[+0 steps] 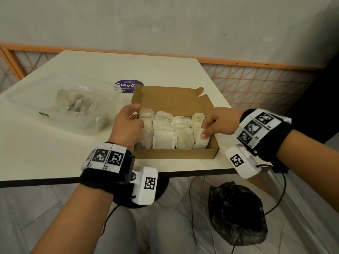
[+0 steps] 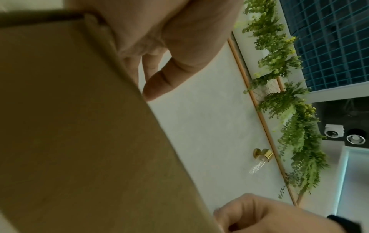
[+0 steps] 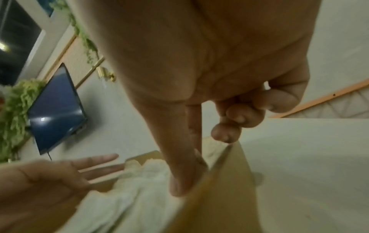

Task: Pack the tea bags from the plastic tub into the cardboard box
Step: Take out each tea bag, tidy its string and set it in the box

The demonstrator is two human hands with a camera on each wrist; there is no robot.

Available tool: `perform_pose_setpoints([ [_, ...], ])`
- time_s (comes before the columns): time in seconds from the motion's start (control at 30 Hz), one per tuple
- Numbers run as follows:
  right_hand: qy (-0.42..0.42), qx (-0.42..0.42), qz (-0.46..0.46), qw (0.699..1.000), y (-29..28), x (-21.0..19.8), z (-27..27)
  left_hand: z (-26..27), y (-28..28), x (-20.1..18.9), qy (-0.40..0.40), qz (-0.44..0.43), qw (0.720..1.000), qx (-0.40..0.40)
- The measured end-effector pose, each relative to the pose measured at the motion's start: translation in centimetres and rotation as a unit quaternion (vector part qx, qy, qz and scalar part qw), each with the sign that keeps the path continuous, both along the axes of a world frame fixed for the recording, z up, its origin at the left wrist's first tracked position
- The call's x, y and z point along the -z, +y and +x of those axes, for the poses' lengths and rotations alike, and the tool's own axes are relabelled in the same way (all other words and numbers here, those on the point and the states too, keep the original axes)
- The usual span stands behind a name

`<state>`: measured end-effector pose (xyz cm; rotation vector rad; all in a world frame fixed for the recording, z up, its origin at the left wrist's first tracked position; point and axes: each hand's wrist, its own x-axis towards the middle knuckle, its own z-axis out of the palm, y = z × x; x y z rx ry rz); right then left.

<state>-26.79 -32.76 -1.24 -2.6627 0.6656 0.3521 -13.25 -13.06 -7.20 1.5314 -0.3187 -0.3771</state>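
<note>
The brown cardboard box point(image 1: 176, 154) lies open at mid-table, packed with rows of pale tea bags point(image 1: 165, 140). My left hand point(image 1: 128, 121) rests over the box's left column; the right wrist view shows this left hand point(image 3: 49, 181) with straight fingers beside the tea bags point(image 3: 129, 205). My right hand point(image 1: 216, 123) is at the box's right wall point(image 3: 229, 189). Its thumb point(image 3: 183, 173) presses down on the front-right bag, and its last fingers curl outside the wall. The clear plastic tub point(image 1: 36, 99) at left holds a heap of tea bags point(image 1: 77, 101).
A purple round sticker point(image 1: 128, 85) lies on the table behind the box. The table's front edge point(image 1: 55, 180) runs just below my wrists. On the floor under it sit a black plastic bag point(image 1: 236, 211) and cables. An orange lattice railing lines the wall.
</note>
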Motion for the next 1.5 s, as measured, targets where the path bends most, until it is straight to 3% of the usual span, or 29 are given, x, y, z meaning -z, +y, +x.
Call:
perform_pose_setpoints([
  [0.17,-0.029,0.014,-0.083,0.996,-0.6,0.7,1.5,0.3,0.6,0.2,0.012,-0.005,1.000,-0.004],
  [0.43,-0.152,-0.032,-0.108,0.982,1.3,0.8,-1.3,-0.1,1.1,0.0,0.089,-0.068,0.994,-0.005],
  [0.57,-0.115,-0.089,-0.182,0.973,2.1,2.9,-2.5,-0.6,0.9,-0.1,0.076,-0.064,0.995,-0.011],
  [0.77,-0.102,-0.105,-0.240,0.960,2.0,3.1,-2.0,-1.0,1.1,-0.4,0.081,-0.071,0.994,-0.010],
  [0.9,-0.149,-0.096,-0.191,0.966,2.6,2.2,-2.2,-0.7,1.2,-0.3,0.081,-0.064,0.995,-0.016],
  [1.03,-0.262,-0.082,-0.022,0.961,4.7,-0.8,-1.2,-0.7,1.5,-1.4,0.036,-0.062,0.997,-0.027],
  [1.2,-0.301,-0.082,0.131,0.941,9.4,-3.5,3.3,0.7,3.6,-4.9,-0.002,-0.139,0.988,-0.071],
  [1.33,-0.266,-0.139,0.122,0.946,14.1,-2.6,8.2,4.7,7.4,-6.6,-0.044,-0.130,0.977,-0.164],
  [1.5,-0.216,-0.228,0.021,0.949,18.3,-1.0,12.9,10.6,11.2,-7.3,-0.021,-0.009,0.980,-0.198],
])
